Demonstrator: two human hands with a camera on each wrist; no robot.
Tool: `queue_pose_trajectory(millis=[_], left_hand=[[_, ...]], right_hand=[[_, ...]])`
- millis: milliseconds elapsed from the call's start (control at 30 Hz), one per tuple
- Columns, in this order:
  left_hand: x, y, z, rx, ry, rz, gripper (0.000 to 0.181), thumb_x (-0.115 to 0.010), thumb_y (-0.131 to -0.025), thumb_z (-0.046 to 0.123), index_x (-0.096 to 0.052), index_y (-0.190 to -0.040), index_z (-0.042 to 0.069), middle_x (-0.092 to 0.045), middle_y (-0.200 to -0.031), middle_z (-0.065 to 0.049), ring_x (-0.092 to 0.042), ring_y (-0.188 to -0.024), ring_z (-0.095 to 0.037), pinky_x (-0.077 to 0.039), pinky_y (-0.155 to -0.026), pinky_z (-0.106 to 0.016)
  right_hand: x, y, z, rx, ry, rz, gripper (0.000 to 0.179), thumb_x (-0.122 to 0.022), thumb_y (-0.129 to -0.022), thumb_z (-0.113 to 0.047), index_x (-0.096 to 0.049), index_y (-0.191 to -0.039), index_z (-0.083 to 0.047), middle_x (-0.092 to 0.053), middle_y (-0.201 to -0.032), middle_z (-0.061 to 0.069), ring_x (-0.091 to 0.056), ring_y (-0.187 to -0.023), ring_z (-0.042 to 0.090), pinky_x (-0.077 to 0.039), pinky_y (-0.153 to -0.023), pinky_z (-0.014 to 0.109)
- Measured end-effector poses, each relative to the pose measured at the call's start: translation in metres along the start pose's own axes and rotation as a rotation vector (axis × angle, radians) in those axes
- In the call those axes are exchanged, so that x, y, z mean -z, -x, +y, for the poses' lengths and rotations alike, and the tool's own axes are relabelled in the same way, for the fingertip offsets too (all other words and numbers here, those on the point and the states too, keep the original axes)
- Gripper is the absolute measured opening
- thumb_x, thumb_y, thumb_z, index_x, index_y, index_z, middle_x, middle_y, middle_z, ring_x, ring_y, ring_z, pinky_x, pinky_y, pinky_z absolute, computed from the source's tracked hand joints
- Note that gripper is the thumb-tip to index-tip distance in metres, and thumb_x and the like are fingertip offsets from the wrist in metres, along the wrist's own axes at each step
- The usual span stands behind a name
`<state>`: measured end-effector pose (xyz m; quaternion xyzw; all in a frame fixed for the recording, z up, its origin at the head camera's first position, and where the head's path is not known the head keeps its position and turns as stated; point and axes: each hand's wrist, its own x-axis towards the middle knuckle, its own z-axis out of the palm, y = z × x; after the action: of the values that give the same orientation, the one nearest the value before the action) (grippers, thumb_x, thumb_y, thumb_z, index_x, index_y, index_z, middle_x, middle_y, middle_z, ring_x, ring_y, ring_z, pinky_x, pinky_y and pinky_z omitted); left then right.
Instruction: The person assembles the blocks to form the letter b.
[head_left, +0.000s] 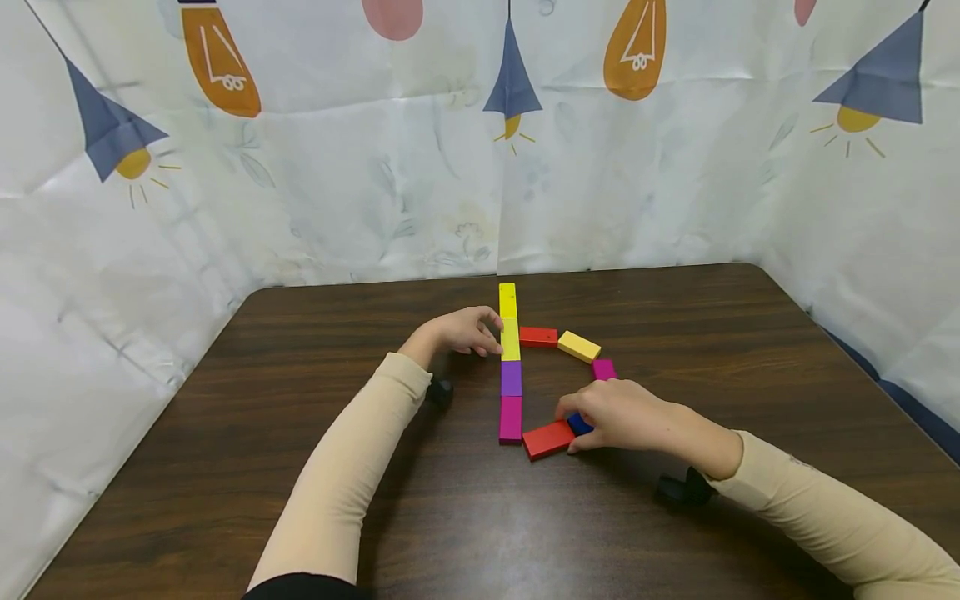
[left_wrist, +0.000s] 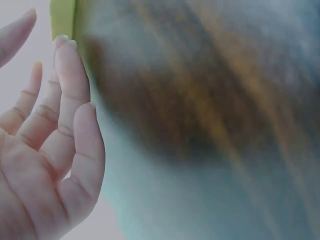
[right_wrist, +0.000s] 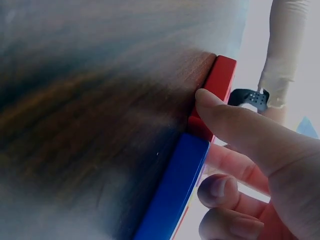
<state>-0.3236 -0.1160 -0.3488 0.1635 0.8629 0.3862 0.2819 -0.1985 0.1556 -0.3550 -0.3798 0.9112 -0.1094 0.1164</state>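
A straight column of blocks lies on the table: a far yellow block [head_left: 507,300], a second yellow block [head_left: 509,339], a purple block [head_left: 511,378] and a magenta block [head_left: 511,419]. My left hand [head_left: 468,330], fingers loosely bent, has its fingertips at the second yellow block's left side and holds nothing. My right hand [head_left: 626,417] pinches the near red block [head_left: 549,439] between thumb and forefinger; in the right wrist view the thumb lies on its side. Touching that block's end is a blue block [right_wrist: 172,187], partly hidden under my hand in the head view.
Right of the column, a far red block [head_left: 538,337], a pale yellow block [head_left: 578,347] and another magenta block [head_left: 603,369] form a curve. The dark wooden table [head_left: 247,467] reaches back to a patterned white curtain [head_left: 360,183].
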Motion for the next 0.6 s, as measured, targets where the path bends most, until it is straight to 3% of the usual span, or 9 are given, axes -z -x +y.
queue_pose_trajectory(millis=[133, 300, 433, 600], left_hand=[[0.003, 0.010, 0.007, -0.036, -0.044, -0.021, 0.034, -0.073, -0.095, 0.008, -0.053, -0.120, -0.001, -0.070, -0.099, -0.009, -0.062, -0.078, -0.014, -0.045, -0.069, -0.027], [0.002, 0.027, 0.020, -0.077, -0.124, -0.137, 0.029, -0.075, -0.093, 0.008, -0.055, -0.113, 0.000, -0.069, -0.089, -0.005, -0.060, -0.078, -0.018, -0.044, -0.067, -0.027], [-0.011, 0.041, 0.024, -0.072, -0.151, -0.204, 0.024, -0.076, -0.092, 0.007, -0.057, -0.106, 0.003, -0.066, -0.084, -0.004, -0.057, -0.075, -0.016, -0.041, -0.062, -0.025], [-0.028, 0.054, 0.018, -0.067, -0.171, -0.285, 0.020, -0.077, -0.091, 0.007, -0.058, -0.098, 0.004, -0.063, -0.080, -0.003, -0.054, -0.071, -0.013, -0.041, -0.062, -0.024]], right_hand=[[0.002, 0.001, 0.002, -0.001, -0.017, -0.002, 0.038, -0.087, -0.083, -0.036, -0.074, -0.114, -0.017, -0.072, -0.097, -0.005, -0.059, -0.078, 0.008, -0.053, -0.066, 0.028], [0.005, 0.002, 0.005, 0.008, -0.024, 0.010, 0.037, -0.087, -0.084, -0.035, -0.074, -0.113, -0.017, -0.071, -0.096, -0.007, -0.057, -0.077, 0.007, -0.051, -0.064, 0.027], [0.005, 0.003, 0.005, 0.012, -0.021, 0.014, 0.036, -0.087, -0.084, -0.034, -0.074, -0.112, -0.016, -0.070, -0.094, -0.007, -0.055, -0.075, 0.007, -0.049, -0.062, 0.026], [0.003, 0.004, 0.007, 0.029, -0.025, 0.023, 0.034, -0.086, -0.084, -0.033, -0.074, -0.111, -0.016, -0.070, -0.093, -0.008, -0.053, -0.074, 0.006, -0.047, -0.061, 0.026]])
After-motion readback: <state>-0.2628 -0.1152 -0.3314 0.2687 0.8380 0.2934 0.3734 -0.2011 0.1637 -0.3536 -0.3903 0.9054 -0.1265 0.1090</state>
